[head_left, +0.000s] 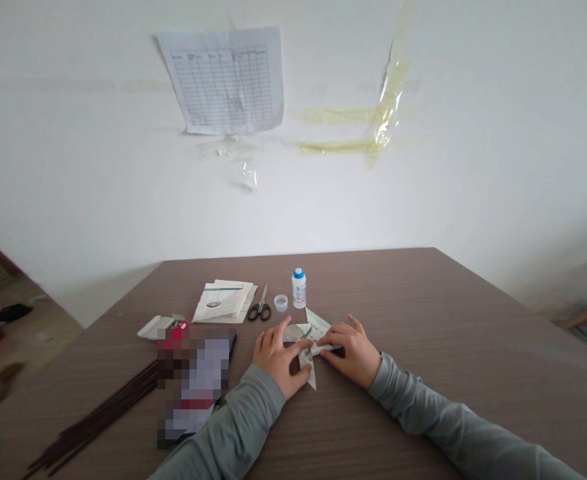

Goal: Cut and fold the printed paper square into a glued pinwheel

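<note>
A folded piece of printed paper point(309, 333) with pointed flaps lies on the brown table point(423, 320) in front of me. My left hand point(278, 360) rests on its left side, fingers curled, thumb pressing near the paper's middle. My right hand point(351, 352) presses the right side, fingertips pinched on a flap at the centre. Both hands meet at the middle of the paper. Grey sleeves cover both arms.
Behind the paper stand a small white bottle with a blue cap point(299, 288), a loose cap point(281, 303), black scissors point(260, 309) and a stack of papers point(223, 301). At left lie a blurred-out item point(196, 380), a small box point(159, 327) and several dark sticks point(98, 420).
</note>
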`<state>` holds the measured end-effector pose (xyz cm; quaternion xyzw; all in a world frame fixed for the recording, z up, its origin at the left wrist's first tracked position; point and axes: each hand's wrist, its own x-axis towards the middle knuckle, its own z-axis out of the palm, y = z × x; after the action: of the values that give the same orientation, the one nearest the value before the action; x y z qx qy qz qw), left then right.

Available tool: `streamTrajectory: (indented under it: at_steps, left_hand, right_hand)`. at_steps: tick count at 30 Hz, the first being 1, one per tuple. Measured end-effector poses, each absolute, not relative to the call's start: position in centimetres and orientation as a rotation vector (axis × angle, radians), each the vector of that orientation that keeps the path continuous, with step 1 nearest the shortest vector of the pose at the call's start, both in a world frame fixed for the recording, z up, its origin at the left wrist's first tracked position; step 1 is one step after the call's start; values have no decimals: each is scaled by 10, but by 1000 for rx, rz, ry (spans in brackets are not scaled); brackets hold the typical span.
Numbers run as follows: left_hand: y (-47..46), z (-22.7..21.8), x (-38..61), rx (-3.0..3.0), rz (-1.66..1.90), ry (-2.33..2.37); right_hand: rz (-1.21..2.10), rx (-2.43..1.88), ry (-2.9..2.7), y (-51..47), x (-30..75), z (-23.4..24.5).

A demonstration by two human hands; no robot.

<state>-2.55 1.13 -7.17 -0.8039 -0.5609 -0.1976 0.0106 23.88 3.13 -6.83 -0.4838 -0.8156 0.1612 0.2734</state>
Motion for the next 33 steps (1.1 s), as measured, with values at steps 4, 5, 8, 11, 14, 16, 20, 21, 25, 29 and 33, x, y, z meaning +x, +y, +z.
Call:
streamTrajectory:
  at_steps: [4,5,8,11,14,16,20,21,25,29,33]
  left_hand:
    - [11,-67,-25,-2534,-588,-1765]
    - [11,-66,-25,-2540,-582,-1767]
    - [10,-65,-24,-2547,-591,-1760]
    - [10,-67,-25,-2542,-631,-1731]
    - [10,-71,-25,-2525,-667,-1703]
    - [10,-74,-26,-2519,-681,-1690]
    - [11,-78,-28,-2516,-717,-1679]
    - [11,-79,-29,-2514,-724,-1678]
    - [12,-81,-31,-2516,-735,-1664]
    - [12,-82,-31,-2503,-736,-1665]
    - [12,-83,-31,-2496,-724,-1682]
  right_hand:
    - [419,-1307,-2214,32,239,-70]
    - [416,-1310,-2220,33,239,-70]
    - [410,-1318,-2222,32,238,-71]
    - [406,-1318,-2217,32,238,-72]
    - [383,-1329,-2225,32,238,-73]
    - [357,-1336,-2236,32,239,-74]
    - [342,-1335,-2241,32,239,-74]
    - [351,-1335,-2236,32,239,-74]
    - [351,-1340,-2233,31,238,-72]
    - [338,-1348,-2241,31,238,-71]
    - [375,-1328,-2217,33,240,-74]
